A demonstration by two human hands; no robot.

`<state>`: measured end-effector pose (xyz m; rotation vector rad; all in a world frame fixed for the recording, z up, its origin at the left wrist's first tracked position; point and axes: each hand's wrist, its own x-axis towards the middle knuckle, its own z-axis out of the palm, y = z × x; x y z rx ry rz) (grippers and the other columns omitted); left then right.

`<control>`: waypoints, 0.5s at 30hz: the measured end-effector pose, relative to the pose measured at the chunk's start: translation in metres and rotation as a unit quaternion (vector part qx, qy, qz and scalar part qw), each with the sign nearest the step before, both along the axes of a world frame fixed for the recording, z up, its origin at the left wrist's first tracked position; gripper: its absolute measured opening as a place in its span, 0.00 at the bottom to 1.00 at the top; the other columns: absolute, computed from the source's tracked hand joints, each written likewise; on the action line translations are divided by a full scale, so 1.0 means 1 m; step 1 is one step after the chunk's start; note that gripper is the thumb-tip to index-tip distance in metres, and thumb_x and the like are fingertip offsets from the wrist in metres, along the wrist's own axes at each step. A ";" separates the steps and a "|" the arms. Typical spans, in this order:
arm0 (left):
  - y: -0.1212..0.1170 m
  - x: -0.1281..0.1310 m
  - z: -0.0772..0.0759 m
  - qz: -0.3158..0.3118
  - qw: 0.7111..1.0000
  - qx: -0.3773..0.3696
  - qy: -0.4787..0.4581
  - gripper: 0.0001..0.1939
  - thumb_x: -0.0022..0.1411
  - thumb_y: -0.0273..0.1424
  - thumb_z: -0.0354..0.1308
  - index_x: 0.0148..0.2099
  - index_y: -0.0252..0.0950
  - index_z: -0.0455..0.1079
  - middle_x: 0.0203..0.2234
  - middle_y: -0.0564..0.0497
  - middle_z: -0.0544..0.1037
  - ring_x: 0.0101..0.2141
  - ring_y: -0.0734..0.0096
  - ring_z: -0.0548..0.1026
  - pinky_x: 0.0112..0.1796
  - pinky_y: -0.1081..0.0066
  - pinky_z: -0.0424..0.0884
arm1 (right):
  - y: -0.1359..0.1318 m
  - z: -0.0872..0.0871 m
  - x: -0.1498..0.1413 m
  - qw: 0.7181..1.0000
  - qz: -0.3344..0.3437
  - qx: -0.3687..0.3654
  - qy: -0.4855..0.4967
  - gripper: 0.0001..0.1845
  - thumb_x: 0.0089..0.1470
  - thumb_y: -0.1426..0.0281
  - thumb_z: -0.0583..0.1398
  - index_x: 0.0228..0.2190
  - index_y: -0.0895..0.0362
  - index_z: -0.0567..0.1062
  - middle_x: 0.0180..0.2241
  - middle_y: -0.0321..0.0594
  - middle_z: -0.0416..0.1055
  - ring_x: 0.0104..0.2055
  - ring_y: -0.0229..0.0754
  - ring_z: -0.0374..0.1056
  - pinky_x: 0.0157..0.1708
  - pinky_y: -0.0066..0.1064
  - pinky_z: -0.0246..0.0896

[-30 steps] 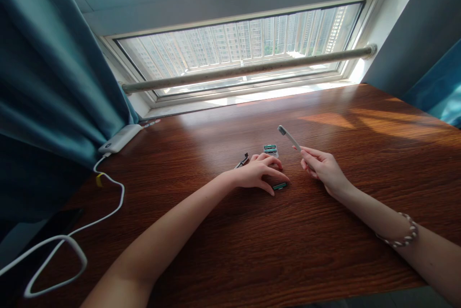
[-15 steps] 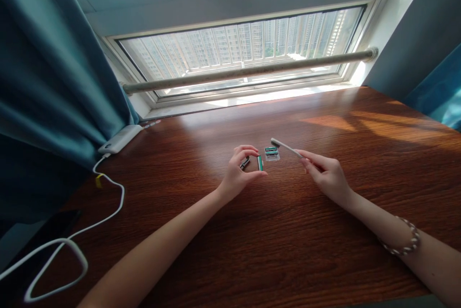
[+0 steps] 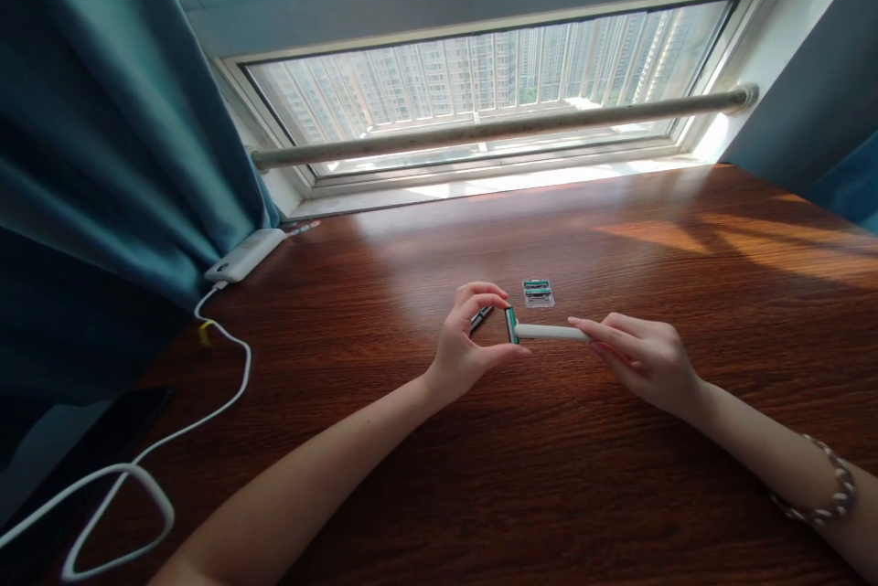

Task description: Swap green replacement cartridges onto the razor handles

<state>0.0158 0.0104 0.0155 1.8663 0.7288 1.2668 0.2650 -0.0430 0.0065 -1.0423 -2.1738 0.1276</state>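
Note:
My left hand (image 3: 466, 344) pinches a small green razor blade cartridge (image 3: 511, 324) between thumb and fingers, held upright above the wooden table (image 3: 549, 476). My right hand (image 3: 641, 357) grips a white razor handle (image 3: 552, 331), held level, its tip touching the cartridge. A clear case with spare green cartridges (image 3: 539, 292) lies on the table just beyond the hands. A small dark part (image 3: 481, 318) lies on the table behind my left fingers.
A white power bank (image 3: 245, 255) sits at the table's back left by the teal curtain (image 3: 102, 156), its white cable (image 3: 171, 431) looping toward the near left. A dark phone (image 3: 102, 431) lies at the left edge. A metal rail (image 3: 500, 124) runs across the window.
My left hand picked the green cartridge up off the table and raised it. My right hand lowered the white handle and brought its tip against the cartridge.

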 end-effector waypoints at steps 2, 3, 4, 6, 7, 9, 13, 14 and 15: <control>-0.002 0.000 0.002 -0.010 1.000 0.012 0.004 0.23 0.39 0.30 0.68 0.40 0.37 0.66 0.40 0.45 0.66 0.44 0.60 0.64 0.48 0.61 0.59 | 0.000 0.000 -0.001 1.000 -0.022 -0.002 0.000 0.22 0.53 0.75 0.54 0.51 0.52 0.65 0.25 0.35 0.65 0.24 0.33 0.60 0.26 0.24 0.55; -0.003 0.000 0.003 -0.013 1.000 0.017 0.007 0.24 0.39 0.30 0.68 0.40 0.37 0.66 0.40 0.45 0.66 0.44 0.60 0.64 0.48 0.60 0.59 | 0.000 0.000 -0.001 0.999 -0.033 0.000 0.003 0.22 0.54 0.75 0.54 0.51 0.52 0.65 0.24 0.35 0.65 0.24 0.33 0.60 0.26 0.24 0.55; -0.004 0.000 0.004 -0.014 1.000 0.022 0.010 0.23 0.39 0.31 0.68 0.40 0.37 0.66 0.40 0.45 0.66 0.44 0.60 0.64 0.48 0.60 0.59 | 0.000 0.001 -0.002 0.999 -0.043 0.004 0.009 0.22 0.54 0.75 0.54 0.51 0.53 0.65 0.24 0.35 0.65 0.24 0.33 0.59 0.26 0.24 0.55; -0.004 0.000 0.005 -0.012 0.999 0.026 0.015 0.23 0.39 0.32 0.68 0.40 0.36 0.66 0.40 0.45 0.66 0.44 0.60 0.64 0.47 0.60 0.59 | 0.000 0.001 -0.002 0.998 -0.049 0.012 0.022 0.22 0.53 0.76 0.54 0.50 0.53 0.66 0.25 0.36 0.65 0.23 0.32 0.59 0.26 0.24 0.55; -0.004 0.000 0.005 -0.012 0.999 0.027 0.016 0.24 0.39 0.32 0.68 0.40 0.36 0.66 0.40 0.45 0.67 0.44 0.60 0.64 0.47 0.60 0.60 | -0.001 0.001 -0.002 0.999 -0.042 0.014 0.025 0.22 0.53 0.76 0.54 0.50 0.53 0.66 0.25 0.36 0.65 0.23 0.32 0.59 0.26 0.24 0.55; -0.004 0.000 0.006 -0.012 0.999 0.027 0.015 0.24 0.39 0.33 0.68 0.40 0.36 0.66 0.40 0.45 0.67 0.44 0.60 0.65 0.47 0.60 0.60 | -0.001 0.001 -0.002 1.000 -0.020 0.015 0.018 0.22 0.53 0.76 0.55 0.50 0.52 0.66 0.25 0.36 0.65 0.23 0.32 0.59 0.25 0.24 0.54; -0.005 0.001 0.007 -0.023 0.999 0.027 0.016 0.24 0.39 0.32 0.68 0.40 0.36 0.66 0.40 0.46 0.66 0.44 0.61 0.64 0.47 0.60 0.60 | -0.002 0.002 -0.003 0.999 -0.029 0.012 0.011 0.23 0.53 0.77 0.54 0.51 0.52 0.65 0.25 0.35 0.65 0.24 0.32 0.59 0.26 0.24 0.54; -0.006 0.001 0.007 -0.028 0.999 0.027 0.017 0.24 0.39 0.32 0.68 0.40 0.37 0.66 0.40 0.46 0.66 0.44 0.61 0.64 0.47 0.60 0.60 | -0.001 0.002 -0.003 0.999 -0.038 0.013 0.016 0.24 0.53 0.77 0.55 0.51 0.52 0.64 0.25 0.36 0.65 0.24 0.32 0.59 0.26 0.24 0.54; -0.006 0.001 0.008 -0.031 0.999 0.028 0.018 0.24 0.39 0.32 0.68 0.40 0.37 0.66 0.40 0.46 0.66 0.44 0.61 0.64 0.47 0.59 0.60 | -0.001 0.002 -0.004 0.999 -0.045 0.016 0.021 0.24 0.52 0.77 0.55 0.51 0.52 0.64 0.26 0.36 0.65 0.24 0.32 0.59 0.26 0.24 0.54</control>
